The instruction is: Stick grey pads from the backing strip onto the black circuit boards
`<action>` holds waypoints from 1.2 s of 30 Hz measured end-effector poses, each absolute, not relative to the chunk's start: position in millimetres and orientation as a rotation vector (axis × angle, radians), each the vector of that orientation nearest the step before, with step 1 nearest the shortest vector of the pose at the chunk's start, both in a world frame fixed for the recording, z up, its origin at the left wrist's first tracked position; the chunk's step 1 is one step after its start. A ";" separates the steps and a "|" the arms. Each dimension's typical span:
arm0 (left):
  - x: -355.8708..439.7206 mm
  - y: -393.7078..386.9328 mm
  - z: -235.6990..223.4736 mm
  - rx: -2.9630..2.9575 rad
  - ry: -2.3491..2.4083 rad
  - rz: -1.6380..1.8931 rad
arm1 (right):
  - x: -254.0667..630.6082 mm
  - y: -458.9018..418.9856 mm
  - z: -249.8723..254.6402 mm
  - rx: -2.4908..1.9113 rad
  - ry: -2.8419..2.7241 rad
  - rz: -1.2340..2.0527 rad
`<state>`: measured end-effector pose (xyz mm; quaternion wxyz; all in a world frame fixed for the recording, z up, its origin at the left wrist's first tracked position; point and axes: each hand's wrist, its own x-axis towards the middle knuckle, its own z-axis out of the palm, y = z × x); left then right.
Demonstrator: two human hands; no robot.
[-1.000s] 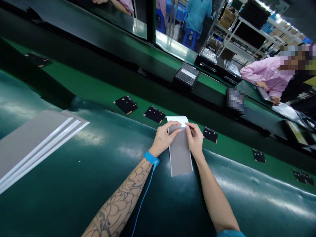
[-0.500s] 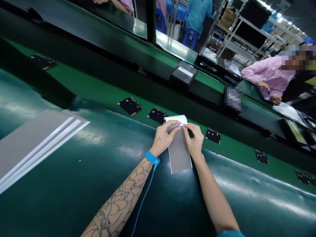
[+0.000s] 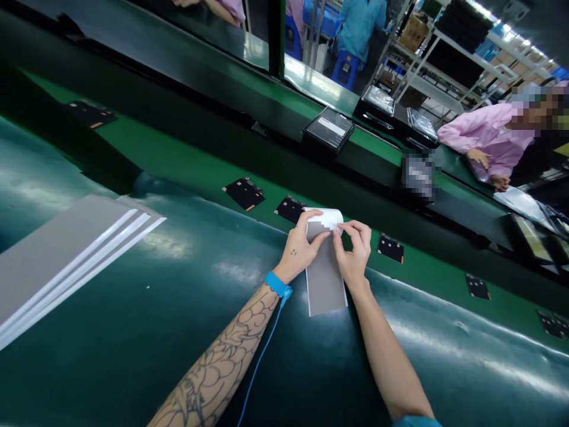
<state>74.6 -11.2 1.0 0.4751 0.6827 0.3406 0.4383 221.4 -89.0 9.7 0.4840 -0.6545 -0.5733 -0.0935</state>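
Note:
A narrow grey sheet with a white backing [image 3: 326, 284] lies lengthwise in front of me on the green bench, its far end curled up. White shows at the curl, beside a stepped edge of the grey layer. My left hand [image 3: 302, 244] is closed on the sheet's left side, fingers at the curl and thumb on the grey face. With thumb and forefinger together, my right hand [image 3: 353, 246] pinches the sheet near the right end of the stepped edge. A blue wrist strap [image 3: 278, 284] with a cord circles my left wrist.
Stacked larger grey sheets [image 3: 66, 237] lie at left. Beyond the bench edge, flat black boards [image 3: 244, 193] sit along a green belt [image 3: 178, 169]. A black tray with a white label [image 3: 329, 129] stands behind it. A co-worker in pink [image 3: 498, 139] sits at far right.
More white shows at the sheet's curled end, and the stepped grey edge is now visible. My right hand has shifted slightly right. The black boards have moved right along the belt.

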 end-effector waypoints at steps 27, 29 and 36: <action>77.4 -16.5 -6.4 2.064 0.680 0.992 | 235.2 -87.4 33.4 -1.558 -1.387 0.527; 77.4 -16.8 -6.6 2.076 0.676 0.986 | 234.5 -87.4 34.7 -1.562 -1.394 0.537; 76.6 -16.9 -9.0 2.041 0.674 0.990 | 231.6 -87.0 33.4 -1.557 -1.400 0.470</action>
